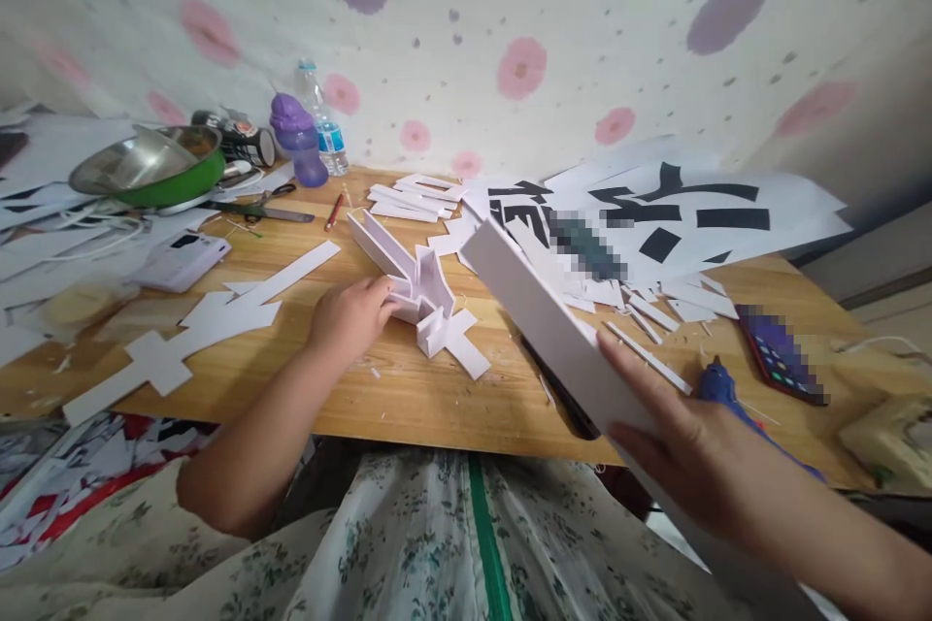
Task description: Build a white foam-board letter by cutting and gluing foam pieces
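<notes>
A white foam-board shape with raised side walls (435, 283) lies near the middle of the wooden table. My left hand (352, 315) pinches its left edge between thumb and fingers. In my right hand (674, 412) is a long white board piece (543, 315), tilted up above the table's front edge, its far end pointing to the upper left. The thumb and fingers of that hand press against the board. A flat white cross-shaped cutout (156, 364) rests on the table to the left of my left forearm.
A blue glue gun (719, 383) and a phone (779, 354) lie at the right. White strips (415, 197) and printed sheets (728, 204) are at the back. A green pan (171, 177), a purple bottle (302, 146), a water bottle (329, 131) and scissors (269, 199) stand or lie back left.
</notes>
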`<action>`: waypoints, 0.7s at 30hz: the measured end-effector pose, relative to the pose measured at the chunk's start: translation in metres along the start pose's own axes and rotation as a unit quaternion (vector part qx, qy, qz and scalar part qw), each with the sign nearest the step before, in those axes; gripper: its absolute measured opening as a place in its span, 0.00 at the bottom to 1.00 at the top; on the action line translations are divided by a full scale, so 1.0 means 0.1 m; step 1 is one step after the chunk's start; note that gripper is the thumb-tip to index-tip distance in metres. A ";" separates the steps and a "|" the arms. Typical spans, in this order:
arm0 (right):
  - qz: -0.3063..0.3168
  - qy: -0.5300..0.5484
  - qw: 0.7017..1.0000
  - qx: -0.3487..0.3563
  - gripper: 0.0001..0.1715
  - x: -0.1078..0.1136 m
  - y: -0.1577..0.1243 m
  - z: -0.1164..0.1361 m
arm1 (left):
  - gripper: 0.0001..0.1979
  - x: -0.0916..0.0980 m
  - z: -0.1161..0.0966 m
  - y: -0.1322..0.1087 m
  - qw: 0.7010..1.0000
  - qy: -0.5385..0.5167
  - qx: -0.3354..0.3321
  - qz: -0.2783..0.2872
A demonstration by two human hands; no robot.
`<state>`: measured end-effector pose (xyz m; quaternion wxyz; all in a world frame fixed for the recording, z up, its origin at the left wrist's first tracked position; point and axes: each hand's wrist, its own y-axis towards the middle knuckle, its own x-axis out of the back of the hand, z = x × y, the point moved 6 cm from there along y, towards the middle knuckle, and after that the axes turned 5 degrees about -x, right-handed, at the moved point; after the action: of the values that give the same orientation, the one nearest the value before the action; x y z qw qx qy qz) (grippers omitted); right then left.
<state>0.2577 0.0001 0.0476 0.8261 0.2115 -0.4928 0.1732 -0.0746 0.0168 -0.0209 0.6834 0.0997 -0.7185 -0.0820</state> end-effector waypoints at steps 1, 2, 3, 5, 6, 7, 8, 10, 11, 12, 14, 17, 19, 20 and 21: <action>0.055 -0.025 0.998 0.022 0.40 -0.16 -0.09 0.00 | 0.10 -0.01 -0.01 0.01 1.000 0.003 0.002 -0.002; 0.096 -0.052 0.993 0.042 0.40 -0.28 -0.18 -0.01 | 0.10 -0.02 -0.01 0.01 1.000 0.006 0.004 -0.004; 0.122 -0.078 0.987 0.063 0.40 -0.38 -0.25 -0.01 | 0.10 -0.03 -0.01 0.02 1.000 0.009 0.007 -0.005; 0.135 -0.099 0.983 0.074 0.42 -0.48 -0.35 -0.03 | 0.10 -0.02 0.00 0.01 1.000 0.007 0.008 -0.011; 0.140 -0.102 0.982 0.077 0.43 -0.52 -0.38 -0.04 | 0.11 -0.01 0.00 -0.01 1.000 -0.001 0.008 -0.022; 0.148 -0.105 0.980 0.077 0.43 -0.55 -0.40 -0.05 | 0.12 0.02 0.00 -0.03 0.999 -0.011 0.008 -0.042; 0.157 -0.107 0.979 0.075 0.44 -0.58 -0.41 -0.07 | 0.13 0.06 0.00 -0.06 0.997 -0.022 0.005 -0.073; 0.168 -0.115 0.976 0.075 0.44 -0.61 -0.41 -0.10 | 0.12 0.17 -0.06 -0.14 0.987 -0.048 -0.021 -0.152; 0.170 -0.121 0.975 0.077 0.44 -0.62 -0.40 -0.12 | 0.11 0.23 -0.12 -0.18 0.979 -0.062 -0.046 -0.190; 0.170 -0.128 0.974 0.079 0.45 -0.62 -0.38 -0.14 | 0.10 0.28 -0.19 -0.21 0.969 -0.078 -0.081 -0.219; 0.168 -0.142 0.972 0.087 0.45 -0.62 -0.35 -0.18 | 0.08 0.34 -0.36 -0.25 0.951 -0.111 -0.155 -0.245; 0.171 -0.153 0.969 0.098 0.46 -0.63 -0.32 -0.22 | 0.07 0.32 -0.55 -0.22 0.940 -0.139 -0.210 -0.229; 0.172 -0.150 0.968 0.105 0.47 -0.63 -0.31 -0.23 | 0.07 0.28 -0.60 -0.17 0.942 -0.145 -0.214 -0.214; 0.171 -0.147 0.968 0.109 0.47 -0.63 -0.30 -0.23 | 0.07 0.26 -0.61 -0.15 0.943 -0.147 -0.215 -0.206; 0.171 -0.145 0.968 0.113 0.47 -0.63 -0.29 -0.22 | 0.07 0.24 -0.62 -0.13 0.944 -0.149 -0.216 -0.199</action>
<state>0.2602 -0.0181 -0.0231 0.6748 0.2387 -0.6132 0.3342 -0.0137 -0.0008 0.0021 0.5437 0.0775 -0.7423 -0.3838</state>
